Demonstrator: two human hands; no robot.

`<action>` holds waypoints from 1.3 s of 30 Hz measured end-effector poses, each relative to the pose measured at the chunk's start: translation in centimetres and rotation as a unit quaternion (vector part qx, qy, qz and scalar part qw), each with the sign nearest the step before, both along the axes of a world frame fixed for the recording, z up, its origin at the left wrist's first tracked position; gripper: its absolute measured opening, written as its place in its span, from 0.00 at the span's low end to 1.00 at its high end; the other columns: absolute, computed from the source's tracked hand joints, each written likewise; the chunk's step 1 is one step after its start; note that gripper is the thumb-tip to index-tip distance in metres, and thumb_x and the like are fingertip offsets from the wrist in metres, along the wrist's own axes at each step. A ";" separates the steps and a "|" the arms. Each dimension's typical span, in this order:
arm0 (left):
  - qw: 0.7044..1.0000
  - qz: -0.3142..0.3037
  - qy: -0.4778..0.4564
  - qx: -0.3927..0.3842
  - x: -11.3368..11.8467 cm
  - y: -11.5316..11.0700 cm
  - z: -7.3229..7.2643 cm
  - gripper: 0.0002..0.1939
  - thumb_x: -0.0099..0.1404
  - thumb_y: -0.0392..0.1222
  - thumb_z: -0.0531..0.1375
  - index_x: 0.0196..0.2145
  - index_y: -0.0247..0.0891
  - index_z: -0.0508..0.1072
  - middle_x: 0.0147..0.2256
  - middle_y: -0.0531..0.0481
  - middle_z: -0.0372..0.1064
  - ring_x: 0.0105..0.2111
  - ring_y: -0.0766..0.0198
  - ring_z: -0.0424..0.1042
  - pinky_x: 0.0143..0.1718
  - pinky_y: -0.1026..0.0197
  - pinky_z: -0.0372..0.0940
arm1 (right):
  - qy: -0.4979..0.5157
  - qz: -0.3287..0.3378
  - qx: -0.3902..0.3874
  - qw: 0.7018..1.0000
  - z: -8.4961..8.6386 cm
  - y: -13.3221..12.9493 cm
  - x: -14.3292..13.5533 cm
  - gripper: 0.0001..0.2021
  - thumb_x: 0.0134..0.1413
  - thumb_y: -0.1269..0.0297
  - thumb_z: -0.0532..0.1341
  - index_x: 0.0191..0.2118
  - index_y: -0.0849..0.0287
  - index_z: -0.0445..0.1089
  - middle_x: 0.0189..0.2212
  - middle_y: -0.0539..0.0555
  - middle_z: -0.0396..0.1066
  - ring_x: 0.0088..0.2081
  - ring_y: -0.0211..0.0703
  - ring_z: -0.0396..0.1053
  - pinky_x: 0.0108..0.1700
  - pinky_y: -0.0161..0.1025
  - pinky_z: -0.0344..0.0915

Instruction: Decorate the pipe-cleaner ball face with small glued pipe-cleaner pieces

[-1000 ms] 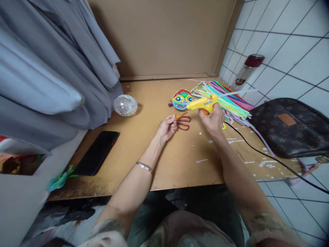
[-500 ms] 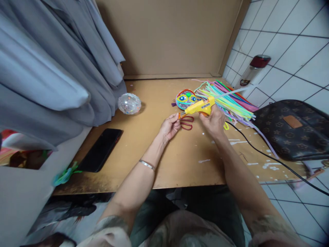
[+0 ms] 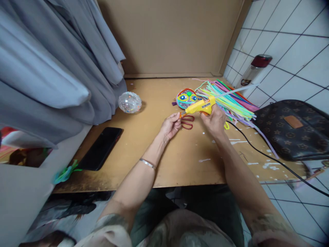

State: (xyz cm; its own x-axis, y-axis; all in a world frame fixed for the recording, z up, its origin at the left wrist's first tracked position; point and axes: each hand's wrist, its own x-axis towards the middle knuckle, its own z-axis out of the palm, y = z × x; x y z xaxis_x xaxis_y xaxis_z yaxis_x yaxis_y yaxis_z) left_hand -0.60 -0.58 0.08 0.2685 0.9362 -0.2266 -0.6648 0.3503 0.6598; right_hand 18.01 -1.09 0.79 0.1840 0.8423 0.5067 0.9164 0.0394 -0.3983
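Note:
My right hand is wrapped round the handle of a yellow hot glue gun, with a long whitish glue stick jutting from its back end. The gun's nozzle points left and meets the fingertips of my left hand. Those fingers pinch a small orange piece at the nozzle tip; its kind is too small to tell. Red-handled scissors lie just beside my left hand, their blades hidden. Behind the gun sits a round decorated face with yellow-ringed blue eyes and a green nose.
Many coloured pipe cleaners lie at the back right, beside a dark patterned bag. A black cord crosses the right side. On the left are a clear speckled ball and a black phone. A red-capped bottle stands by the tiles.
Both hands and the glue gun keep nearly the same pose, nozzle still at the left fingertips. Only a very slight shift of the whole view shows.

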 end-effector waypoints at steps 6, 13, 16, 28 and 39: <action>1.000 -0.002 0.000 -0.006 -0.1 0.1 0.0 0.15 0.66 0.31 0.67 0.27 0.35 0.64 0.19 0.62 0.54 0.15 0.79 0.50 0.17 0.75 0.46 | -0.007 -0.010 -0.007 1.000 -0.1 0.0 0.0 0.17 0.57 0.60 0.57 0.50 0.59 0.69 0.42 0.61 0.74 0.45 0.59 0.71 0.45 0.48 0.65; 1.000 -0.003 0.007 0.005 0.0 0.0 0.1 0.15 0.70 0.30 0.61 0.25 0.34 0.64 0.18 0.60 0.55 0.15 0.79 0.50 0.17 0.74 0.46 | -0.010 -0.022 0.006 1.000 -0.4 0.3 0.2 0.17 0.56 0.58 0.57 0.48 0.59 0.70 0.40 0.61 0.75 0.43 0.58 0.71 0.43 0.47 0.65; 1.000 -0.003 0.010 0.005 0.0 0.0 0.1 0.15 0.69 0.30 0.62 0.25 0.34 0.64 0.18 0.60 0.54 0.15 0.79 0.50 0.17 0.74 0.46 | -0.011 -0.022 0.006 1.000 -0.3 0.2 0.1 0.16 0.55 0.58 0.58 0.47 0.59 0.71 0.39 0.61 0.75 0.42 0.58 0.71 0.43 0.47 0.65; 1.000 0.004 0.017 0.002 0.0 0.1 -0.1 0.14 0.68 0.30 0.64 0.26 0.35 0.64 0.18 0.61 0.55 0.15 0.79 0.51 0.17 0.74 0.46 | -0.007 -0.020 -0.002 1.000 0.0 0.1 0.1 0.16 0.55 0.59 0.59 0.48 0.59 0.71 0.39 0.61 0.76 0.43 0.59 0.73 0.44 0.48 0.66; 1.000 0.013 -0.001 -0.002 -0.1 0.2 -0.2 0.15 0.71 0.29 0.60 0.26 0.34 0.64 0.18 0.61 0.55 0.15 0.79 0.51 0.17 0.74 0.46 | 0.106 -0.139 0.001 0.985 -1.1 2.0 2.6 0.22 0.51 0.52 0.63 0.48 0.62 0.71 0.42 0.66 0.76 0.45 0.64 0.72 0.49 0.59 0.68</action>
